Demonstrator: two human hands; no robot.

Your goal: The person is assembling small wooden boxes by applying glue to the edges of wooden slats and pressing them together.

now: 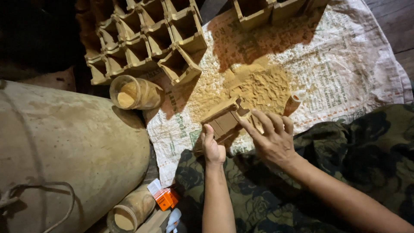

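I see my left hand (212, 149) closed on the near edge of a small brown box (226, 120), and my right hand (271, 138) lies half open with fingers on its far side. The box sits on the printed sack (345, 64), just beside the powder heap (263, 86). Free sack remains at right; stacked boxes (142, 39) crowd the left.

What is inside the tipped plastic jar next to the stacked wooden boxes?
The jar holds tan powder, visible through its open mouth. How far back it reaches is hidden by the dusty wall.

Dim room, perhaps wooden floor (394, 26), warm light
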